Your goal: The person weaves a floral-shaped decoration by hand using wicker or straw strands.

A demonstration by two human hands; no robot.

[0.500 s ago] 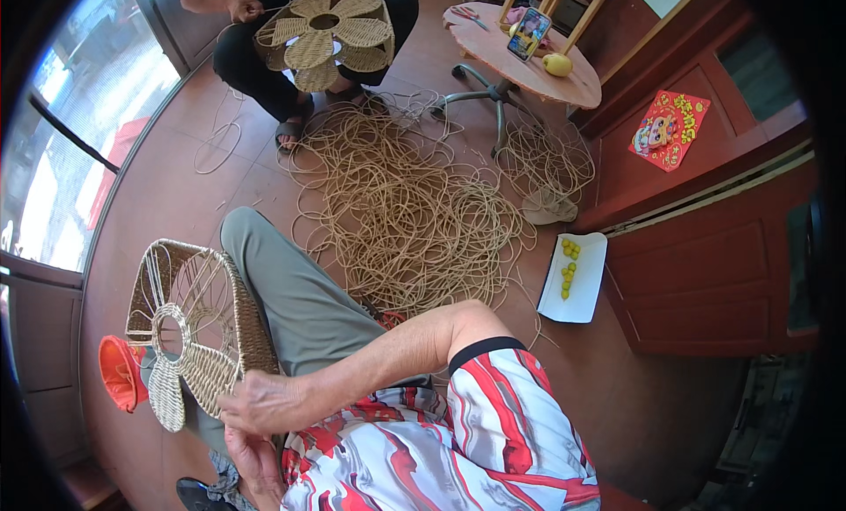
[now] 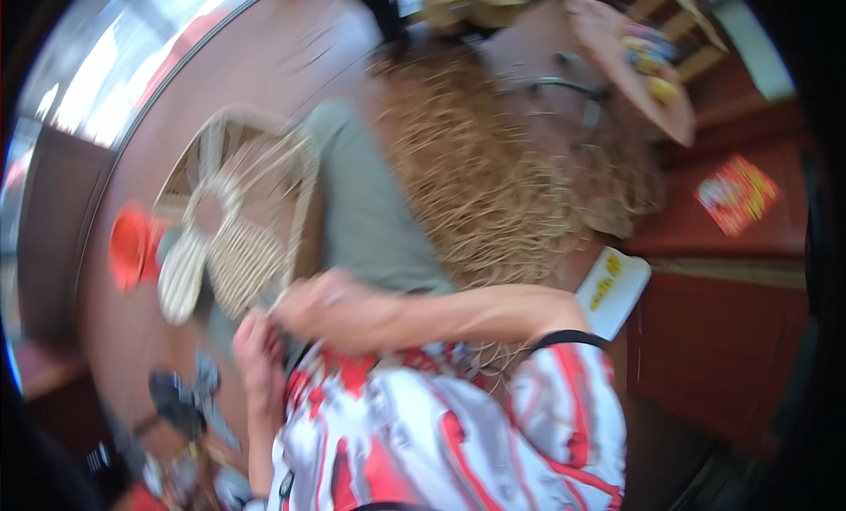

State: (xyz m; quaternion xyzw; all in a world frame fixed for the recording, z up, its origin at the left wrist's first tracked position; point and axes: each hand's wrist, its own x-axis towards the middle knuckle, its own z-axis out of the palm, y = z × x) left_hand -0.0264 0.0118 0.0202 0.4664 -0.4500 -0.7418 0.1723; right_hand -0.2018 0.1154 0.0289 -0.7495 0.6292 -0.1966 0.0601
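A half-woven straw basket piece [image 2: 242, 262] leans against my bent knee, its centre ring open. Two petals are filled with weave, while bare strands span other gaps in the frame. At its lower right corner my right hand [image 2: 324, 310] is closed, fingers blurred. Just below and left of it, my left hand [image 2: 256, 345] is curled shut near the woven petal. What either hand pinches is too smeared to make out. A large tangle of straw cord [image 2: 489, 181] lies on the floor beyond my knee.
An orange-red bucket [image 2: 132, 247] stands left of the basket piece. A white tray [image 2: 627, 298] with yellow-green fruit sits at right. Another woven piece [image 2: 471, 2] is by a person at the top, near a round table [image 2: 608, 48]. Dark red cabinets line the right.
The view has swung, so the scene appears shifted and blurred. Both my hands stay at the basket's lower corner; my left hand shows more fully, and the other person is mostly cut off.
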